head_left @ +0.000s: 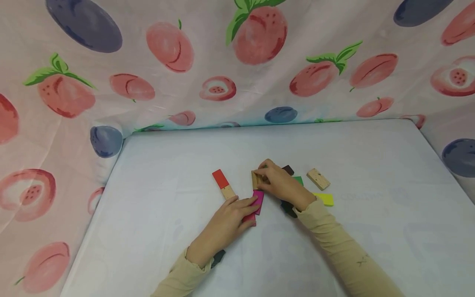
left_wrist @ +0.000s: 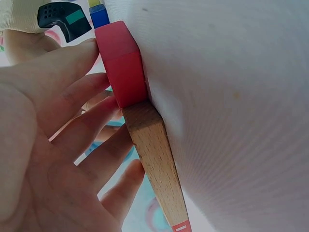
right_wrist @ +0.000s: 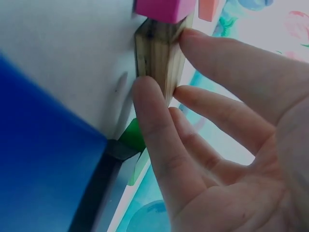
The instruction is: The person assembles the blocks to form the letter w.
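In the head view a line of small flat blocks lies mid-table. My left hand (head_left: 227, 222) rests over a magenta block (head_left: 259, 205) and a red-pink block (head_left: 251, 222), its fingers extended. Close up in the left wrist view, those fingers touch the sides of the red-pink block (left_wrist: 124, 63) and a plain wooden block (left_wrist: 159, 169). Between thumb and fingers my right hand (head_left: 283, 183) pinches another wooden block (head_left: 255, 180). In the right wrist view this wooden block (right_wrist: 159, 53) stands end to end with the magenta block (right_wrist: 166, 8).
Beyond my left fingers lie a bright red block (head_left: 220, 179) and an adjoining wooden one (head_left: 228, 192). Around my right hand are black (head_left: 288, 170), green (head_left: 298, 180), yellow (head_left: 325, 199) and pale wooden (head_left: 318, 179) blocks. A fruit-print curtain (head_left: 167, 103) borders the white table (head_left: 371, 247).
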{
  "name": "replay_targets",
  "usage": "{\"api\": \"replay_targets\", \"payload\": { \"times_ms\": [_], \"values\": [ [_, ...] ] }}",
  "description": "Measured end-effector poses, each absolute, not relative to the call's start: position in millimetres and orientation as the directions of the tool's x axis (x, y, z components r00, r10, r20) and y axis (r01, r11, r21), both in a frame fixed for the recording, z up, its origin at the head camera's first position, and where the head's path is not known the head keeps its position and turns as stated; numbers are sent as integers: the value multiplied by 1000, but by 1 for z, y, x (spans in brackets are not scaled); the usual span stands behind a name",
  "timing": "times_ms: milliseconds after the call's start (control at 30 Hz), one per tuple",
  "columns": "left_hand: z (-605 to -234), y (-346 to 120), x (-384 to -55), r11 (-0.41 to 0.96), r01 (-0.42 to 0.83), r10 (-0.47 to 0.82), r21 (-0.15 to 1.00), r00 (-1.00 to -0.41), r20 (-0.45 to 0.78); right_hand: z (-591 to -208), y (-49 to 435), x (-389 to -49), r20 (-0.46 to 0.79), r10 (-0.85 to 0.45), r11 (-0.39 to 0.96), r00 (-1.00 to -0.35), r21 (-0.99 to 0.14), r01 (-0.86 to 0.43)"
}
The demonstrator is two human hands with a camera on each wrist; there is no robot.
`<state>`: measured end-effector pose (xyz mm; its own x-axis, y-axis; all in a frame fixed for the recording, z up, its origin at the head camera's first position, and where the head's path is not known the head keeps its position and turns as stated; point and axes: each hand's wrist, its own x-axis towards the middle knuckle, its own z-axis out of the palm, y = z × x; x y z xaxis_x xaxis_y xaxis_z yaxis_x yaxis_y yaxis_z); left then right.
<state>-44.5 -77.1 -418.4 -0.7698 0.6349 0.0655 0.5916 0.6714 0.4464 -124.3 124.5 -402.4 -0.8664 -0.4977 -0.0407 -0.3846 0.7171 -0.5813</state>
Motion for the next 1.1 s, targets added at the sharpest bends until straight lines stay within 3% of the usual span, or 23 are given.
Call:
{"api": "replay_targets", "payload": {
  "times_ms": [267, 533, 1100],
  "values": [
    [-419, -77, -45, 672, 594, 634, 443, -770, 71, -403, 128, -122, -52, -488, 715, -871, -596, -365],
    [-418, -77, -45, 676, 588, 632, 445, -772, 60, -405, 128, -123, 1, -489, 733, -872, -541, -412],
    [-417, -77, -45, 663, 568, 626, 487, -778, 54, -405, 125, -121, -33, -469, 756, -883, -531, -382]
  ]
}}
